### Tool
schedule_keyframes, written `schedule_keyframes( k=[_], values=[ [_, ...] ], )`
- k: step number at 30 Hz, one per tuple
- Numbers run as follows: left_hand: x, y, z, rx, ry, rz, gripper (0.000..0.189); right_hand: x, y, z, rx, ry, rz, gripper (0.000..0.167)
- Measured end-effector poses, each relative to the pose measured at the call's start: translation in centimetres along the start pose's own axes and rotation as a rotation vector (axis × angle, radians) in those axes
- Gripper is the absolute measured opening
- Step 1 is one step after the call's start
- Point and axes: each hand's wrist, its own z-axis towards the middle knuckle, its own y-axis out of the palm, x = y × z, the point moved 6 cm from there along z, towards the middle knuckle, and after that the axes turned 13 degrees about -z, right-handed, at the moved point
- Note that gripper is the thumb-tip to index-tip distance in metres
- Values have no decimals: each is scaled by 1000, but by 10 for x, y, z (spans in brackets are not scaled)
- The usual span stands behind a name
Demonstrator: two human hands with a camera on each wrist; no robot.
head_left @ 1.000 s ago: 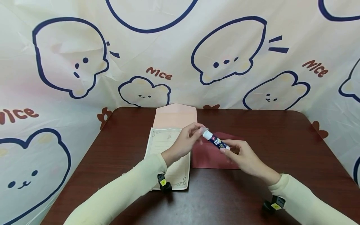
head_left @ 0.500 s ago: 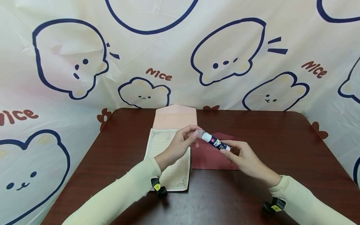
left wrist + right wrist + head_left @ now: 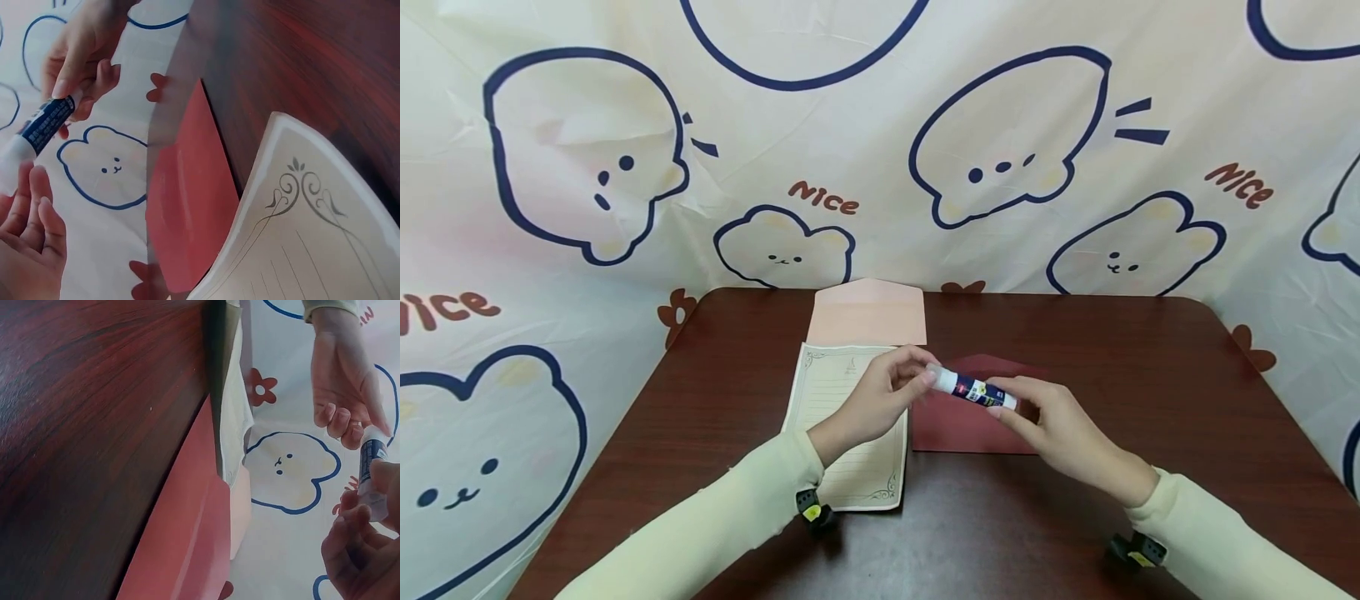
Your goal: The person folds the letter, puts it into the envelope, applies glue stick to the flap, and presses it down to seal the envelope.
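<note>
A glue stick (image 3: 973, 389) with a dark blue label is held above the table between both hands. My right hand (image 3: 1060, 425) grips its white base end with thumb and fingers. The fingertips of my left hand (image 3: 872, 400) pinch the translucent cap at the other end; whether the cap is fully seated is hard to tell. Beneath the hands lie a red envelope (image 3: 962, 429) and a cream sheet of lined letter paper (image 3: 857, 467) with a decorated border. In the left wrist view, the glue stick (image 3: 44, 128) slants between the two hands.
Behind the letter paper, a pale pink envelope (image 3: 868, 315) reaches the back edge of the dark brown table (image 3: 737, 350). A white cloth (image 3: 880, 125) printed with cartoon bears hangs around the table's back and sides.
The glue stick has tilted closer to level and its capped end has come down. My left hand has shifted slightly left and down with the cap; my right hand has barely moved.
</note>
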Motion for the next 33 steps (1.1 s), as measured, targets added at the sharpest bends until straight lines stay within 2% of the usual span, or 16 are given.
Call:
schedule_keyframes(
  k=[4,11,15,19,28,33],
  values=[
    [4,1,-3,-37,-35,50,17,-4,-2,-2,27,-59,-45,32],
    [7,1,-9,-104,-101,94,16,-8,-5,-5,49,-118,-45,30],
    [9,1,-13,-115,-104,107,15,-11,-6,-5,42,-136,-40,29],
    [9,2,-16,-116,-96,116,15,-11,-3,-5,8,-119,-7,31],
    [10,9,-19,-129,-89,80,14,-13,4,-5,-38,-112,34,29],
    [9,10,-22,-129,-92,116,14,-16,6,-5,-58,-115,79,26]
  ],
)
